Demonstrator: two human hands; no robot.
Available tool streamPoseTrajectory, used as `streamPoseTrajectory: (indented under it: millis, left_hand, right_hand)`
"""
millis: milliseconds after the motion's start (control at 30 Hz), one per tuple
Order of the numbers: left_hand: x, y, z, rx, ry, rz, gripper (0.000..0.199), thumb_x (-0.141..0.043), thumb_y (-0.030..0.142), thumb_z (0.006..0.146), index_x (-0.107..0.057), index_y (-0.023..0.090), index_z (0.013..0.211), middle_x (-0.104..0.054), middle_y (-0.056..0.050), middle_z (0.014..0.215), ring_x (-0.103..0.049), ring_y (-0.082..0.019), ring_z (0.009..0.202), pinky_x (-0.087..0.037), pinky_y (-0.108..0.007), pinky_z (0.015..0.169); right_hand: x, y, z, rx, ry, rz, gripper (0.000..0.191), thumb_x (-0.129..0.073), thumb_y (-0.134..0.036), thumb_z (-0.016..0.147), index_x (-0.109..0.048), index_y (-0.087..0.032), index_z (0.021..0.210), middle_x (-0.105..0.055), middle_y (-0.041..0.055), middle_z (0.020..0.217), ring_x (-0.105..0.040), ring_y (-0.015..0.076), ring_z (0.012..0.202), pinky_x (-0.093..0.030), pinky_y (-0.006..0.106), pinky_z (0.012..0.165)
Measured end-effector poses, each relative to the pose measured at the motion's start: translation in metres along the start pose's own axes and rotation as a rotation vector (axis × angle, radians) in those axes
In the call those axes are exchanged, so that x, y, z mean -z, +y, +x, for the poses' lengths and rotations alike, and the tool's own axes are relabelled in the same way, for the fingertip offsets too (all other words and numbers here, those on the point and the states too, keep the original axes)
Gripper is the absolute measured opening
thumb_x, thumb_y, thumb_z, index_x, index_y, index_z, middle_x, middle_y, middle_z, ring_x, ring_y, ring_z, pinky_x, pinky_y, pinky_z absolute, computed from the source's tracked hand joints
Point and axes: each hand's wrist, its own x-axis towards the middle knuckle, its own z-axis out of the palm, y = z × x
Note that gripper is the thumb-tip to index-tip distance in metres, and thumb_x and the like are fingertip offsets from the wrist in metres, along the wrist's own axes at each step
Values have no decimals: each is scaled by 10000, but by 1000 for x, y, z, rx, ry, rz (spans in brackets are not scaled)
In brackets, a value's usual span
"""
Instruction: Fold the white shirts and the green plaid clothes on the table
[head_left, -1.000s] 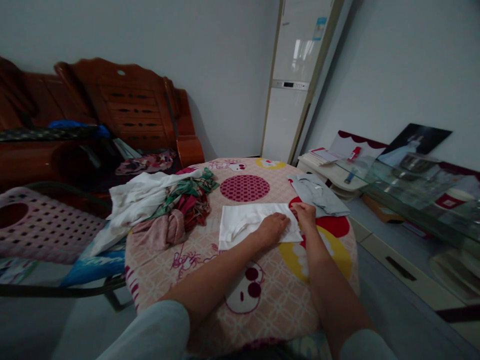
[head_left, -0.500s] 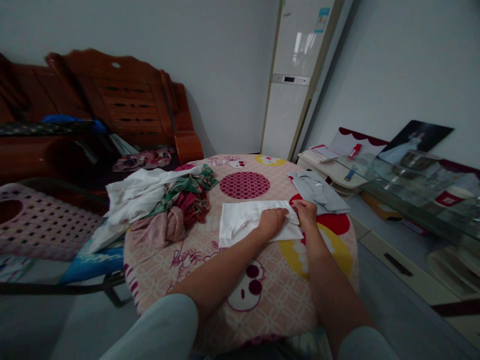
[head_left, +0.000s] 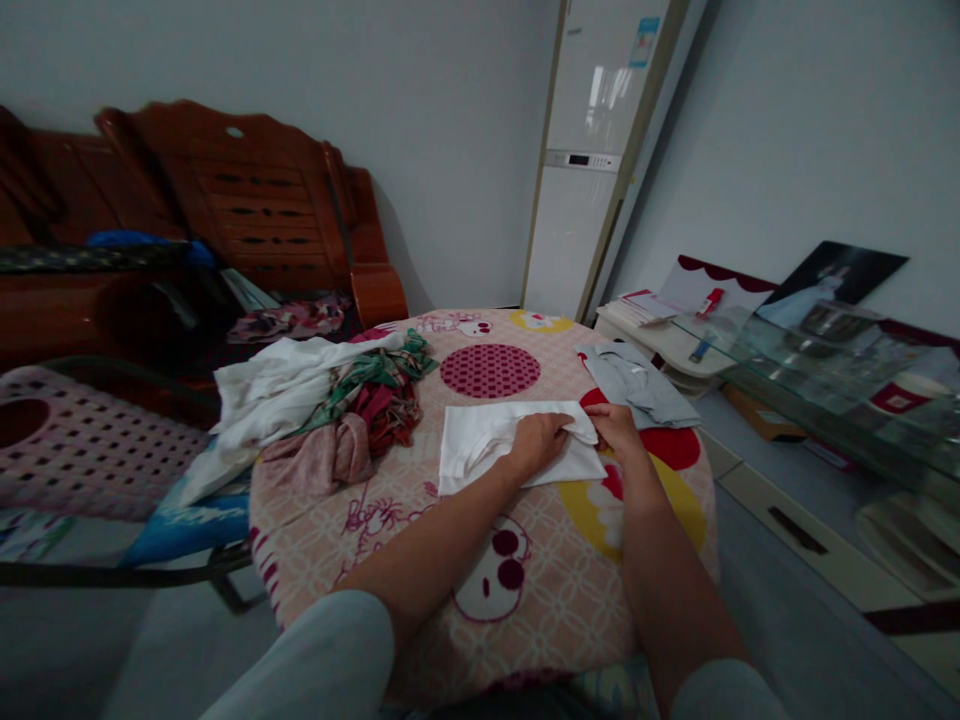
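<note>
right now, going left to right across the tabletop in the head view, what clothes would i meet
Heap of mixed clothes → folded white garment → folded grey garment.

The white garment (head_left: 466,432) is plain cloth, folded into a flat, roughly rectangular shape with its long side running left to right. A curved band shows on its upper face, and the fabric near its right end is raised. It lies on the round table (head_left: 577,585), between the loose clothes (head_left: 319,385) and the gray garment (head_left: 637,385).
</note>
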Motion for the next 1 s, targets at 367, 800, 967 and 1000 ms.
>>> streamPoseTrajectory:
  millis: [367, 800, 967, 1000]
  left_hand:
    - [1, 21, -3, -126, -79, 247, 374, -559, 231, 891, -514, 139, 1251, -662, -130, 1163, -563, -252, 1101, -506, -344, 892]
    - [5, -8, 14, 273, 158, -199, 256, -517, 293, 926, -713, 129, 909, -684, -42, 784, -616, -161, 744, -394, -236, 661]
    - [9, -10, 16, 341, 210, -335, 252, -565, 306, 892, -717, 117, 828, -623, -20, 672, -557, -136, 666, -327, -229, 595]
    - [9, -10, 16, 353, 215, -345, 254, -572, 313, 888, -716, 116, 814, -617, -18, 661, -548, -133, 655, -322, -230, 590]
  right_hand:
    - [-8, 1, 5, 3, 38, 323, 216, -681, -251, 473, -717, -161, 667, -701, 40, 577, -589, 164, 487, -428, 249, 453]
    - [-8, 7, 14, 341, 173, -20, 275, -620, -216, 581, -735, -190, 830, -758, 42, 825, -696, 220, 784, -558, 364, 799]
    - [-11, 11, 16, 538, 99, -292, 219, -590, -134, 641, -761, -243, 723, -717, 38, 1172, -642, 236, 1115, -447, 402, 1049]
    - [-12, 12, 16, 550, 69, -322, 226, -597, -128, 652, -771, -248, 730, -697, 37, 1219, -631, 238, 1142, -439, 398, 1060]
